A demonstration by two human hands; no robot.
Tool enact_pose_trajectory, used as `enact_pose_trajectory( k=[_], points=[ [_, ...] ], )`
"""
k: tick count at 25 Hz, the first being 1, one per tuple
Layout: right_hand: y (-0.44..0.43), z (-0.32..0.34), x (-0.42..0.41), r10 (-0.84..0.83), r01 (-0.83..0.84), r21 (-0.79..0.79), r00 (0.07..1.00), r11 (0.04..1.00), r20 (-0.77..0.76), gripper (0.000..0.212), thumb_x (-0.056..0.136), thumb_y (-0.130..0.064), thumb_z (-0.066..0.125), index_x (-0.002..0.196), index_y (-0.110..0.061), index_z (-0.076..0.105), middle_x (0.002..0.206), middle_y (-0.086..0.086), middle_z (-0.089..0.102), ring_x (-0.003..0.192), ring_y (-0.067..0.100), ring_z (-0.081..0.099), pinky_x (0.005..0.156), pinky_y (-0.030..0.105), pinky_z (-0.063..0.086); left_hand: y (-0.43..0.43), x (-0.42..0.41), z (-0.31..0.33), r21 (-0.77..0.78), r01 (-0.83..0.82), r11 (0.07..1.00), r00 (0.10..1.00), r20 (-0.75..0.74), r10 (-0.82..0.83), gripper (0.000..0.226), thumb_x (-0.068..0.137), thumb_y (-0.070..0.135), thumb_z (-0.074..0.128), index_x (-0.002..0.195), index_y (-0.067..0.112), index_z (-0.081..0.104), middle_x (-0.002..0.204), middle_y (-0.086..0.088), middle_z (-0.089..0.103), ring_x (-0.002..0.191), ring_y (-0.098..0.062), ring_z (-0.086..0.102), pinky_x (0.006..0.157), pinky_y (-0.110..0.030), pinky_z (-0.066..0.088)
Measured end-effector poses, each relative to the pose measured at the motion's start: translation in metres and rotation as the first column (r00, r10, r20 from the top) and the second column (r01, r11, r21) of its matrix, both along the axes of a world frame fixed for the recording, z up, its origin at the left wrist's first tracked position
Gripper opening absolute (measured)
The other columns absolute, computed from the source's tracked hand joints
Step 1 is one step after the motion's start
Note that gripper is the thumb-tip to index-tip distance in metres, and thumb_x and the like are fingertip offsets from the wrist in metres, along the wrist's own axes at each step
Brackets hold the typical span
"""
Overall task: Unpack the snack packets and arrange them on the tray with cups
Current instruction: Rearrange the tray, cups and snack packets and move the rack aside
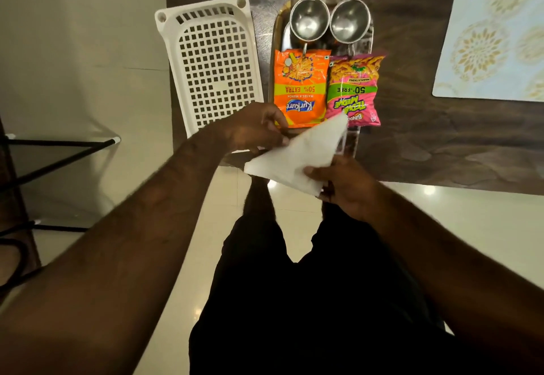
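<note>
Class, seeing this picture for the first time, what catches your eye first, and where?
An orange snack packet and a pink snack packet lie side by side on the steel tray, with two steel cups behind them. Nearer, the left hand and right hand hold a white folded sheet; a white basket lies left of the tray.

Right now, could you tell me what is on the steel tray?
Two cups at the far end, an orange packet and a pink packet nearer. The white bag held by left hand and right hand hides the near end of the tray.
</note>
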State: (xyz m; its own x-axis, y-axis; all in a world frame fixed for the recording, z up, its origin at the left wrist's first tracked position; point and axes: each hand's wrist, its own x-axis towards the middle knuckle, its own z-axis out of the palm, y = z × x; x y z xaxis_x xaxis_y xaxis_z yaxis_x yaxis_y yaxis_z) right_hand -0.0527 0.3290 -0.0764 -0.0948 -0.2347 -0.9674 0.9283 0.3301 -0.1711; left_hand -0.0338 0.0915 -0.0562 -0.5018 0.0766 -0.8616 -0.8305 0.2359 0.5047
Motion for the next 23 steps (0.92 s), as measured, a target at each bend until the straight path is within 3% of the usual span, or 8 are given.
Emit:
enact_pose_trajectory(
  k=[2,4,7,11,15,19,21,23],
  points=[
    [0.019,-0.002,0.007,-0.189,0.181,0.086,0.977,0.98,0.096,0.037,0.086,-0.003,0.079,0.119,-0.019,0.072,0.119,0.0,0.079,0.107,0.022,0.073,0.071,0.031,0.064,-0.001,0.004,-0.007,-0.199,0.106,0.974,0.989,-0.078,-0.124,0.028,0.085,0.005,0.072,0.112,0.008,0.064,0.102,-0.008,0.069,0.097,-0.023,0.067,0.07,-0.023,0.052],
    [0.029,-0.006,0.012,-0.338,0.32,0.133,0.93,0.938,0.142,0.046,0.089,0.0,0.075,0.132,-0.014,0.066,0.128,0.006,0.075,0.112,0.026,0.071,0.073,0.036,0.065,-0.005,0.011,-0.015,-0.356,0.235,0.904,0.955,-0.089,-0.283,0.029,0.084,0.008,0.072,0.112,0.01,0.063,0.109,-0.006,0.065,0.103,-0.024,0.063,0.085,-0.036,0.053],
    [0.027,-0.013,0.017,-0.412,0.392,0.153,0.9,0.907,0.142,0.05,0.093,-0.001,0.072,0.14,-0.013,0.06,0.135,0.008,0.071,0.112,0.027,0.069,0.07,0.037,0.064,-0.009,0.022,-0.024,-0.378,0.341,0.861,0.928,-0.014,-0.373,0.03,0.086,0.013,0.071,0.112,0.014,0.058,0.108,-0.009,0.064,0.097,-0.025,0.062,0.087,-0.044,0.054],
    [0.02,-0.022,0.014,-0.362,0.336,0.197,0.924,0.921,0.119,0.033,0.091,-0.007,0.077,0.12,-0.018,0.064,0.127,0.007,0.072,0.113,0.029,0.069,0.07,0.038,0.062,-0.008,0.031,-0.032,-0.409,0.428,0.806,0.894,0.061,-0.444,0.024,0.084,0.012,0.066,0.104,0.015,0.053,0.1,-0.009,0.065,0.09,-0.028,0.062,0.081,-0.043,0.053],
    [0.014,-0.028,0.009,-0.264,0.247,0.234,0.964,0.94,0.043,0.036,0.084,-0.01,0.085,0.112,-0.02,0.065,0.115,0.001,0.073,0.111,0.03,0.069,0.066,0.035,0.064,-0.014,0.035,-0.038,-0.394,0.412,0.822,0.906,0.078,-0.416,0.022,0.086,0.014,0.066,0.104,0.017,0.053,0.102,-0.006,0.064,0.089,-0.023,0.06,0.063,-0.027,0.041],
    [0.009,-0.033,0.002,-0.167,0.171,0.255,0.985,0.952,-0.036,0.041,0.084,-0.011,0.085,0.119,-0.017,0.066,0.117,0.0,0.072,0.105,0.029,0.069,0.065,0.036,0.066,-0.014,0.034,-0.037,-0.434,0.352,0.829,0.928,0.046,-0.37,0.026,0.087,0.014,0.065,0.112,0.013,0.059,0.109,-0.004,0.06,0.095,-0.022,0.058,0.07,-0.029,0.045],
    [0.005,-0.034,-0.002,-0.16,0.168,0.25,0.986,0.953,-0.052,0.029,0.086,-0.01,0.083,0.108,-0.019,0.067,0.108,-0.003,0.072,0.098,0.025,0.068,0.056,0.032,0.064,-0.011,0.03,-0.035,-0.481,0.29,0.827,0.94,-0.017,-0.34,0.025,0.088,0.012,0.062,0.113,0.011,0.06,0.107,-0.005,0.059,0.085,-0.018,0.059,0.071,-0.029,0.044],
    [0.002,-0.034,-0.006,-0.14,0.152,0.232,0.988,0.961,-0.064,0.029,0.087,-0.01,0.082,0.11,-0.018,0.068,0.112,-0.001,0.073,0.104,0.029,0.07,0.056,0.032,0.064,-0.008,0.023,-0.033,-0.499,0.224,0.837,0.957,-0.048,-0.286,0.024,0.089,0.012,0.061,0.113,0.012,0.06,0.105,-0.003,0.058,0.072,-0.01,0.058,0.06,-0.026,0.042]
  ],
)
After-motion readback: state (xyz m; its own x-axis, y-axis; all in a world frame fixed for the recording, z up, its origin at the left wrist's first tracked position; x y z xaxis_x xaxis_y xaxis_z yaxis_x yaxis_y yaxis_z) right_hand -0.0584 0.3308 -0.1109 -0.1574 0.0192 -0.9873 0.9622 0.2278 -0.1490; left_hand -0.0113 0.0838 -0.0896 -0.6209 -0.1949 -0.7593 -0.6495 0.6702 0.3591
